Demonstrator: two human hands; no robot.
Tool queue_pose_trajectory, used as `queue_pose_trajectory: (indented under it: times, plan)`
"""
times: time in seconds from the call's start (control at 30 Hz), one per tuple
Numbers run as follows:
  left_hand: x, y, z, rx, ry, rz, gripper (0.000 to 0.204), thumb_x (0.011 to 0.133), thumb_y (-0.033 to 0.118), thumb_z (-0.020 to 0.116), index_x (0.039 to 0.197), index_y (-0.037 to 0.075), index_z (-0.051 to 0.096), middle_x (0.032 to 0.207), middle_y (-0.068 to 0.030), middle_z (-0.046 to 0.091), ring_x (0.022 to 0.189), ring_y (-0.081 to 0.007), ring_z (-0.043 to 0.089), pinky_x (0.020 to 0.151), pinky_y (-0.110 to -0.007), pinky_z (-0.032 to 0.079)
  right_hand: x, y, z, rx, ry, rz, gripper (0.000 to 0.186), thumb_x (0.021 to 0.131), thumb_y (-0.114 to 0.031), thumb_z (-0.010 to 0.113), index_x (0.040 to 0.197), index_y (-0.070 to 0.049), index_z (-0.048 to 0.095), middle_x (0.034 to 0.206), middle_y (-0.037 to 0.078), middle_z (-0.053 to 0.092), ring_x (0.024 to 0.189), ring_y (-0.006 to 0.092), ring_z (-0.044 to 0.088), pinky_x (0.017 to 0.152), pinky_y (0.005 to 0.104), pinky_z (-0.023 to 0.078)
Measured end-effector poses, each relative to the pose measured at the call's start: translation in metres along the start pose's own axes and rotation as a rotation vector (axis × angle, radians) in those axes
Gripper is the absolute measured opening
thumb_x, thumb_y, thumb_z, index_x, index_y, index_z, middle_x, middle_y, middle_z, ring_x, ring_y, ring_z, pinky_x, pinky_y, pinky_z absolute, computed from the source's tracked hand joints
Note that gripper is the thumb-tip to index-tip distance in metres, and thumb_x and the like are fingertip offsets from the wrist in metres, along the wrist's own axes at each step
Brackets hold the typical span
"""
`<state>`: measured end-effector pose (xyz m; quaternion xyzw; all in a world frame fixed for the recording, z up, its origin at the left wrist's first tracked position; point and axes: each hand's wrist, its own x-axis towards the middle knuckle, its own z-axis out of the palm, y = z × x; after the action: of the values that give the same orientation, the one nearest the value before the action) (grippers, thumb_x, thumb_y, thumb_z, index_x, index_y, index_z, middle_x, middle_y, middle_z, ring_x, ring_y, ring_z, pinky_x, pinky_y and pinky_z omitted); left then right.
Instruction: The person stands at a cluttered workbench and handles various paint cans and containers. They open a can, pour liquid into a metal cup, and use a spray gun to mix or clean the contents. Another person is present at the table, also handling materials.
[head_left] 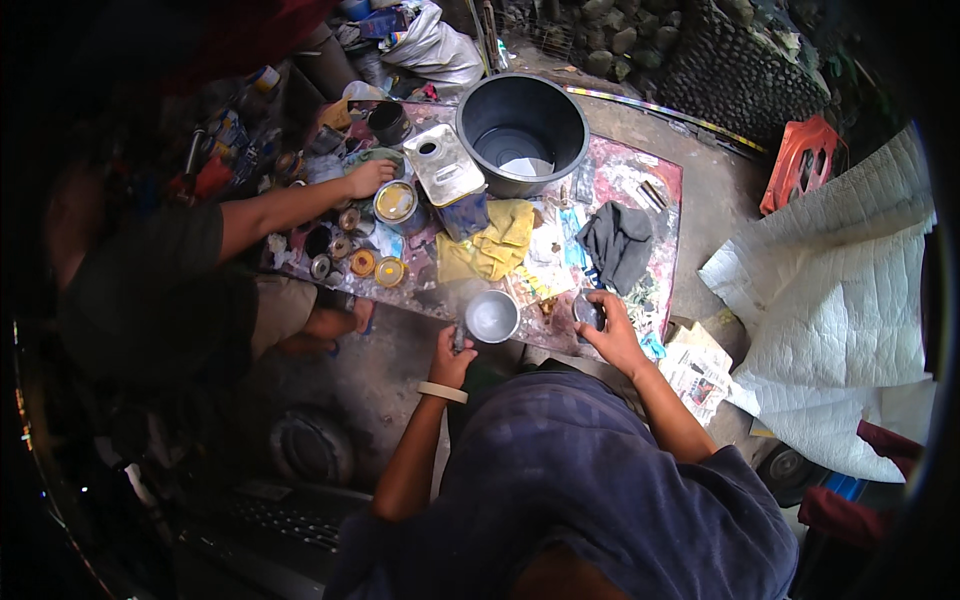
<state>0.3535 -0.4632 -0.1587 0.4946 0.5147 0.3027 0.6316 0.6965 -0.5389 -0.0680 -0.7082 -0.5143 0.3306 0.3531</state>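
My left hand (453, 358) grips a short grey part at the side of a round grey cup (493, 316). The cup is held over the table's near edge, its light grey inside facing up. Closed around a dark, round, lid-like piece (588, 311) is my right hand (613, 333), at the near right of the table; its exact kind is unclear. Beyond the hands lie a yellow cloth (490, 245) and a dark grey cloth (615, 243).
A black tub (522, 130) and a rectangular metal can (443, 165) stand at the back. A co-worker's hand (372, 178) reaches in from the left near an open paint can (396, 203). Several small tins crowd the left. White quilted sheeting (840, 300) hangs at right.
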Motion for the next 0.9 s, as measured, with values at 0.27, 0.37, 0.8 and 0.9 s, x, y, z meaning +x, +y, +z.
queue_pose_trajectory:
  times: [0.27, 0.37, 0.8, 0.9]
  plan:
    - [0.004, -0.015, 0.001, 0.051, -0.017, -0.085, 0.058, 0.082, -0.008, 0.062, 0.136, 0.003, 0.042, 0.104, -0.0058, 0.058, 0.094, -0.0133, 0.057, 0.081, -0.028, 0.052, 0.010, -0.058, -0.013, -0.100, -0.046, -0.267, 0.057, 0.078, -0.023, 0.079, 0.123, 0.001, 0.053, 0.133, 0.021, 0.054, 0.126, 0.0383, 0.048, 0.108, 0.0450, 0.039]
    - [0.002, -0.016, 0.011, 0.017, -0.060, -0.120, 0.056, 0.082, -0.009, 0.062, 0.133, 0.003, 0.044, 0.101, -0.0053, 0.058, 0.093, -0.0135, 0.057, 0.081, -0.029, 0.053, 0.013, -0.074, -0.016, -0.121, -0.042, -0.318, 0.057, 0.078, -0.023, 0.079, 0.123, 0.001, 0.053, 0.133, 0.021, 0.054, 0.126, 0.0389, 0.048, 0.108, 0.0455, 0.039]
    - [0.006, -0.009, -0.001, 0.097, 0.037, -0.214, 0.049, 0.085, -0.002, 0.060, 0.131, 0.000, 0.044, 0.096, -0.0070, 0.060, 0.079, -0.0137, 0.060, 0.071, -0.029, 0.052, 0.019, -0.081, -0.017, -0.131, -0.079, -0.329, 0.059, 0.078, -0.025, 0.079, 0.124, 0.000, 0.053, 0.134, 0.021, 0.053, 0.124, 0.0388, 0.048, 0.106, 0.0457, 0.039]
    - [0.009, -0.005, 0.013, 0.087, 0.087, -0.220, 0.041, 0.089, 0.002, 0.060, 0.127, -0.001, 0.045, 0.091, -0.0065, 0.060, 0.073, -0.0131, 0.060, 0.069, -0.029, 0.052, 0.019, -0.070, -0.015, -0.125, -0.063, -0.326, 0.059, 0.078, -0.024, 0.079, 0.124, 0.000, 0.053, 0.133, 0.021, 0.053, 0.125, 0.0389, 0.048, 0.106, 0.0455, 0.039]
